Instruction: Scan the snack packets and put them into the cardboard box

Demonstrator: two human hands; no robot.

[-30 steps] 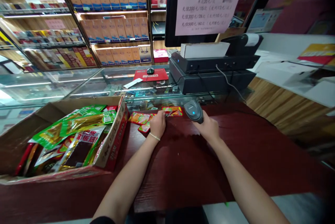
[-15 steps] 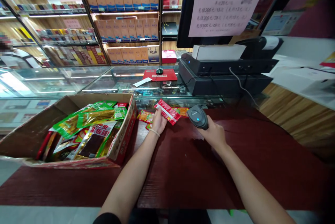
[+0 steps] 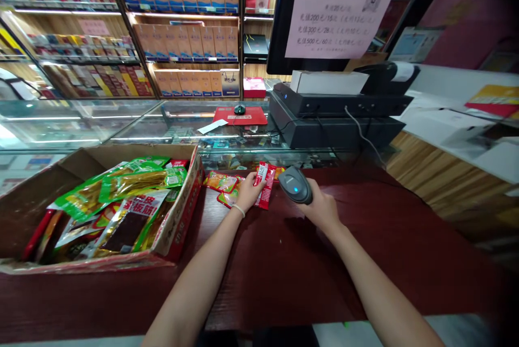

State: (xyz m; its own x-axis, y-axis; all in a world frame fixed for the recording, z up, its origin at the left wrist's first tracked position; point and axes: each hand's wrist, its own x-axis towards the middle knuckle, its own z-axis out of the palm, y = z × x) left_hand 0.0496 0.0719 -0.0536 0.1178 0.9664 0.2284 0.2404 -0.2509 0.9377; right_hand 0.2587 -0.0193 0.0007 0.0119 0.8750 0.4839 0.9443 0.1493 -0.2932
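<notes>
My left hand pinches a red snack packet and holds it upright just above the dark red counter. My right hand grips a dark grey barcode scanner with a blue light, its head right beside the packet. Orange and red snack packets lie on the counter just left of my left hand. A thin band circles my left wrist.
An open cardboard box full of green and gold snack bags sits at the left. A black till with a monitor and pink notice stands behind on the glass display case. Shelves of boxed goods line the back wall.
My left hand lifted the red packet off the counter, then turned it upright. The scanner in my right hand moved left, closer to the packet.
</notes>
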